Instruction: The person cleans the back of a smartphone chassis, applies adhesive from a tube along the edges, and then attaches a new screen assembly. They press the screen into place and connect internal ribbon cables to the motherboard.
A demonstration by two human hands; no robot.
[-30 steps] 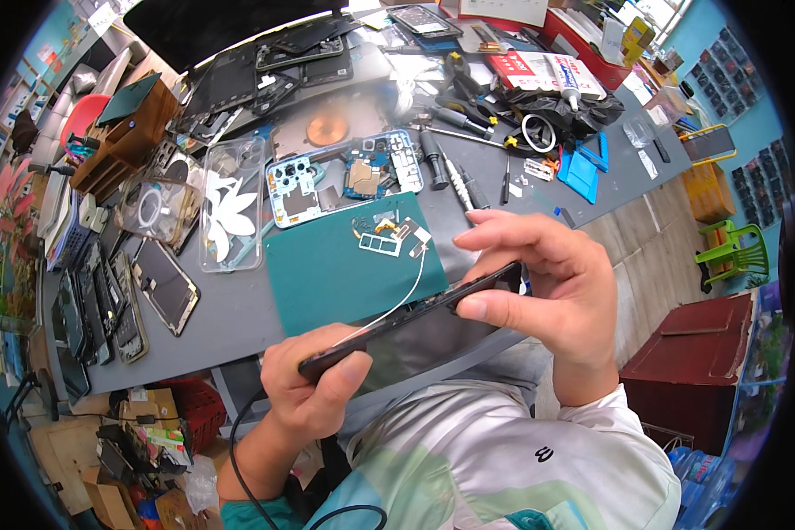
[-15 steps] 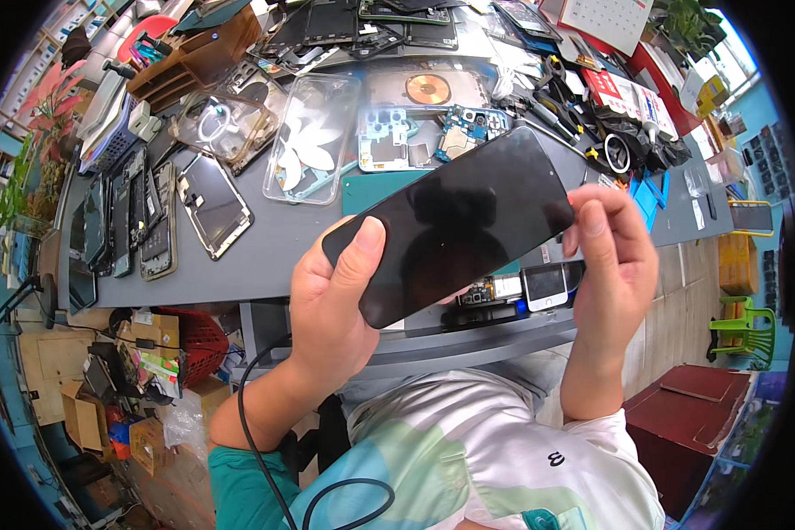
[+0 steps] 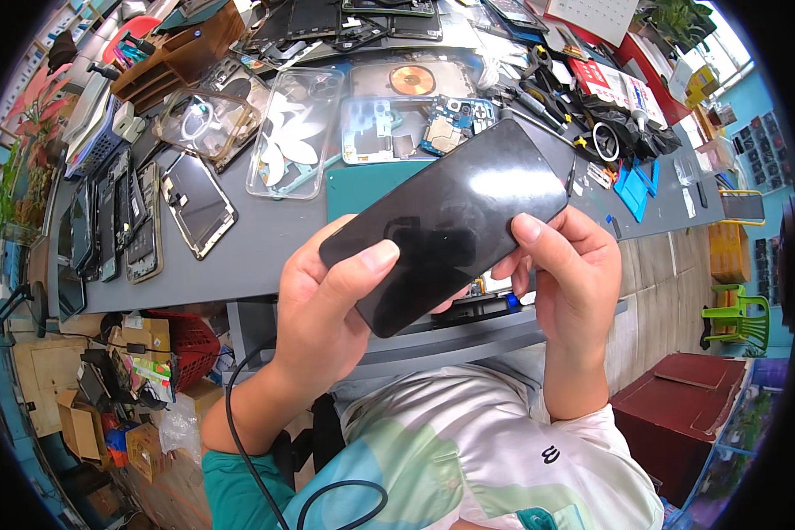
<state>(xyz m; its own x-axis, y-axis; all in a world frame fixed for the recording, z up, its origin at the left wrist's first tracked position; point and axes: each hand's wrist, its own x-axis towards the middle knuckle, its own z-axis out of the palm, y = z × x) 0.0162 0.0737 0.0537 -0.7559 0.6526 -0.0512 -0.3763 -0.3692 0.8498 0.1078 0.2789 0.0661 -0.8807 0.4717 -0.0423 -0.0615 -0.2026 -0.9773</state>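
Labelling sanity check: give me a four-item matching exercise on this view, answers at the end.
1. black phone
2. clear plastic box
3. chair
4. basket

A. bright green, at the far right of the picture
B. on the grey table, with white petal-shaped pieces inside
C. red, below the table's edge, left of the person
D. between the left hand and the right hand, glossy face up

Pairs: 1-D, 2-B, 3-A, 4-C

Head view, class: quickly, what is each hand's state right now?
Left hand: closed, holding the black phone by its left end, thumb on the glass.
Right hand: closed on the phone's right end.
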